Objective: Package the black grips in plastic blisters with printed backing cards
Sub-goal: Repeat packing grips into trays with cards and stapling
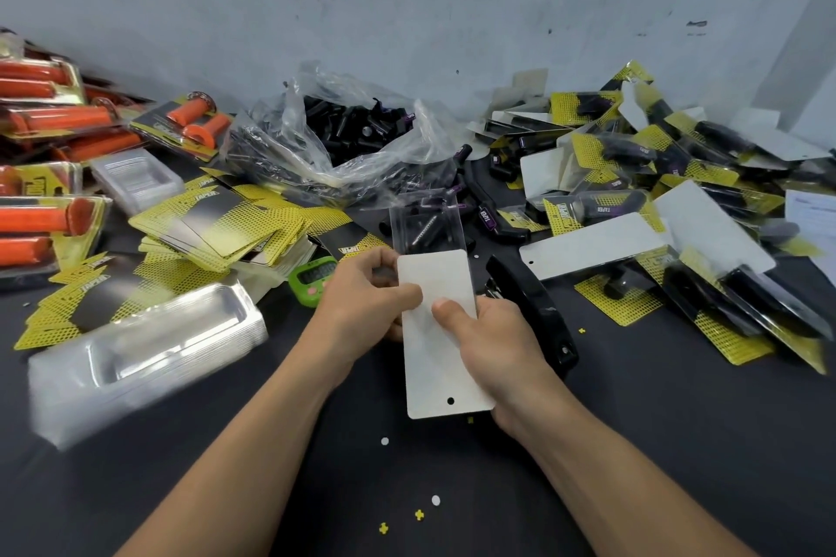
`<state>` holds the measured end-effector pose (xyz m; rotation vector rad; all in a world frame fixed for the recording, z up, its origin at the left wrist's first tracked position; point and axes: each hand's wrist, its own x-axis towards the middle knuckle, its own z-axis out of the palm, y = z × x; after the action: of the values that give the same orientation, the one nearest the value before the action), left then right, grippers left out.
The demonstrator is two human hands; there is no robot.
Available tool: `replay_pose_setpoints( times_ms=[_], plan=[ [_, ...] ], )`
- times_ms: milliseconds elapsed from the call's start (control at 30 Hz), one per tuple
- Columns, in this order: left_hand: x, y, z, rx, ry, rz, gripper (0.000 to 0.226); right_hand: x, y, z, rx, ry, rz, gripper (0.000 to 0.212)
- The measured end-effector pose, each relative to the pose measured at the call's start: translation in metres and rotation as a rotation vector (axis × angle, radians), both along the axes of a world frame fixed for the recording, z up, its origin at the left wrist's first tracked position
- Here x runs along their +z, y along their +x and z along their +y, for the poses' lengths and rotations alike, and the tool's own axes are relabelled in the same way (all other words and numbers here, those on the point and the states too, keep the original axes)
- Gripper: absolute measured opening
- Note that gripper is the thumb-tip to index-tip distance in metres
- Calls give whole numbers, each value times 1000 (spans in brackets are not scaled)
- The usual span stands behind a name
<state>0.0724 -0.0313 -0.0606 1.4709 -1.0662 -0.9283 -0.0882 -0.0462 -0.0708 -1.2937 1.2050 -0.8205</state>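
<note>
On the dark table (633, 443), nearer than the clear bag (280, 136) of loose black grips (353, 122), 1 card (434, 357) is held white side up, 1 hole at its near end, left hand (362, 303) pinching its left edge, right hand (493, 344) gripping its right, a clear blister (425, 222) jutting past its far end.

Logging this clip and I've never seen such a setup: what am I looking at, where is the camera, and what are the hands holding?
No machine here: one camera on a person's head looks down at their bare hands. The left hand and right hand hold a backing card, white side up; a clear blister with black grips inside sticks out beyond its far edge. On the table lie a bag of black grips, printed cards, empty blisters, a black stapler and finished packs.
</note>
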Motion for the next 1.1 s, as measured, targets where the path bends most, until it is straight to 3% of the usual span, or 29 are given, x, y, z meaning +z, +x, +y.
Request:
replay_pose_setpoints(
  times_ms=[100,200,333,433,567,667,1000,1100],
  plan=[
    [-5,-5,-1,72,-38,-36,18,2,1,1,13,-3,-16,28],
    [-7,-7,-4,181,-59,-61,38,5,1,3,40,-12,-11,35],
    [-5,-1,-10,74,-82,203,66,8,-2,3,112,-2,-28,40],
    [-6,0,-14,99,-105,313,48,8,-4,4,153,7,-38,36],
    [-6,5,-15,203,-161,333,36,10,-14,4,357,23,-17,13],
    [-7,5,-16,213,-157,325,36,12,-21,4,449,40,-45,37],
    [1,8,-9,98,-99,461,23,11,-14,7,350,26,-13,13],
    [4,8,-8,112,-130,484,27,14,-12,9,321,25,18,27]
  ],
)
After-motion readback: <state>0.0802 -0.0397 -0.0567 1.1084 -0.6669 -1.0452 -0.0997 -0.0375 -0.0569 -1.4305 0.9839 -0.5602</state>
